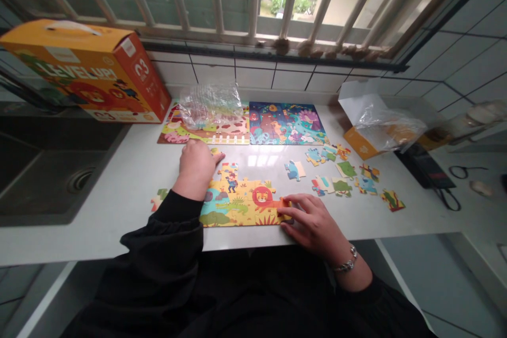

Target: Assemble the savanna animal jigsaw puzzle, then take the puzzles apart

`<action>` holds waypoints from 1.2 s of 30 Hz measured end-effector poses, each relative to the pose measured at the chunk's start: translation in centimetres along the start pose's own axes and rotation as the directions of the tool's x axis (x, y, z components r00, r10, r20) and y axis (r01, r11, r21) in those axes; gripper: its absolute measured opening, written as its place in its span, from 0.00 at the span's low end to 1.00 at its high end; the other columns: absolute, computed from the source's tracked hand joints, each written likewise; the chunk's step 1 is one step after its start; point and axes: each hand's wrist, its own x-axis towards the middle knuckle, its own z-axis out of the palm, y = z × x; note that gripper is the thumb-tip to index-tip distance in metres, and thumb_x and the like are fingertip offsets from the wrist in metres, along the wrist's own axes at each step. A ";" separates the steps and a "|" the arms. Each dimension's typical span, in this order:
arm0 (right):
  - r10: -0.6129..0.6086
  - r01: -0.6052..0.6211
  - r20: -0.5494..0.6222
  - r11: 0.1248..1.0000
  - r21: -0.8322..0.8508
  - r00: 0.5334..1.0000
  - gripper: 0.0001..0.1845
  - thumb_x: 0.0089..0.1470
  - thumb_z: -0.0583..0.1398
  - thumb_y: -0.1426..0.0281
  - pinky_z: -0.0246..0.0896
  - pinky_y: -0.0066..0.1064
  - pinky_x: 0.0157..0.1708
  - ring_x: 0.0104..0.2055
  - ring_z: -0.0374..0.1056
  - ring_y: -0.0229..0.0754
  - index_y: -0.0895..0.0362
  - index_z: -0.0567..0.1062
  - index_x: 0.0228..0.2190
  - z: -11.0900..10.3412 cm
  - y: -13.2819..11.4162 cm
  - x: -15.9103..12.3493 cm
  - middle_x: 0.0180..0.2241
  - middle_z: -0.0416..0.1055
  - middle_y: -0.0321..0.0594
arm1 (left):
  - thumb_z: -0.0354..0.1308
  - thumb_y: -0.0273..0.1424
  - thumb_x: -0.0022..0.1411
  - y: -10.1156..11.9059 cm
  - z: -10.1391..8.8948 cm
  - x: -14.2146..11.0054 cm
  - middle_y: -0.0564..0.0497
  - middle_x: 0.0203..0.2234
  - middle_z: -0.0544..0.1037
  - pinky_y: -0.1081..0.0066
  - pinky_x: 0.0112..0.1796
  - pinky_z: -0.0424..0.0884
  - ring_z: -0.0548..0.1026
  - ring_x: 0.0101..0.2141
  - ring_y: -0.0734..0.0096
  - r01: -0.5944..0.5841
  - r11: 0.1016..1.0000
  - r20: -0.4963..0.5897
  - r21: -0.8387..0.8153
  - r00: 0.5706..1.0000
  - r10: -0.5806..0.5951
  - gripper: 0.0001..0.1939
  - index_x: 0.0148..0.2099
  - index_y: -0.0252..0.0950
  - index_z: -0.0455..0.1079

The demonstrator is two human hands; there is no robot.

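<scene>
A partly built yellow puzzle point(241, 200) with a lion lies at the counter's front edge. My right hand point(312, 222) rests at its right edge, fingers pinched on an orange puzzle piece point(283, 203) that touches the puzzle. My left hand point(196, 166) lies curled on the counter at the puzzle's upper left, fingers closed near a small piece point(216, 151); what it holds, if anything, is hidden. Several loose pieces point(344, 174) lie scattered to the right. One piece point(159, 198) sits left of my left sleeve.
Two finished puzzles point(285, 124) lie at the back, a crumpled plastic bag point(209, 103) on the left one. An orange box point(87, 71) stands back left beside a sink point(51, 179). A small box with plastic point(380, 127) and a black device point(423, 166) sit right.
</scene>
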 end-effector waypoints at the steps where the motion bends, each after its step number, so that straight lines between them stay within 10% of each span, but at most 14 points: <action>1: 0.001 -0.001 -0.001 1.000 -0.002 1.000 0.17 0.67 0.69 0.66 0.72 0.55 0.58 0.59 0.75 0.57 0.45 0.82 0.56 0.0 0.0 0.0 0.59 0.78 0.48 | 0.70 0.49 0.67 -0.2 0.0 0.1 0.32 0.46 0.81 0.53 0.54 0.76 0.78 0.50 0.41 0.005 1.000 -0.003 -0.010 1.000 -0.005 0.23 0.48 0.32 0.80; 7: 0.003 -0.003 0.003 1.000 0.007 1.000 0.16 0.68 0.68 0.66 0.72 0.55 0.58 0.60 0.74 0.57 0.46 0.81 0.56 0.0 0.0 0.0 0.59 0.78 0.48 | 0.73 0.48 0.65 -0.9 0.2 0.4 0.32 0.49 0.81 0.52 0.57 0.75 0.78 0.53 0.41 0.033 0.995 0.014 -0.097 0.999 -0.032 0.24 0.49 0.31 0.80; 19: 0.008 -0.008 -0.001 1.000 0.011 1.000 0.16 0.69 0.68 0.66 0.72 0.56 0.58 0.60 0.74 0.57 0.46 0.81 0.56 0.0 0.0 0.0 0.59 0.78 0.48 | 0.73 0.42 0.62 -4.7 0.6 0.7 0.40 0.49 0.81 0.53 0.61 0.73 0.78 0.55 0.45 -0.250 0.934 0.036 -0.255 0.963 0.268 0.18 0.49 0.38 0.81; 25: 0.005 -0.005 -0.012 1.000 0.007 1.000 0.16 0.68 0.68 0.66 0.73 0.55 0.57 0.59 0.75 0.57 0.46 0.81 0.56 -0.1 -0.1 0.1 0.58 0.79 0.48 | 0.75 0.39 0.59 -4.1 0.2 0.7 0.43 0.43 0.82 0.56 0.51 0.76 0.79 0.47 0.50 -0.184 0.930 0.065 -0.320 0.975 0.215 0.13 0.38 0.41 0.75; 36: 0.009 -0.009 -0.001 1.000 0.006 1.000 0.16 0.68 0.68 0.67 0.73 0.56 0.58 0.59 0.75 0.57 0.46 0.81 0.56 0.0 0.0 0.0 0.59 0.78 0.48 | 0.75 0.40 0.58 -3.7 -0.1 0.4 0.39 0.53 0.84 0.58 0.49 0.75 0.80 0.50 0.47 -0.059 0.942 0.058 -0.331 0.995 0.083 0.26 0.56 0.37 0.76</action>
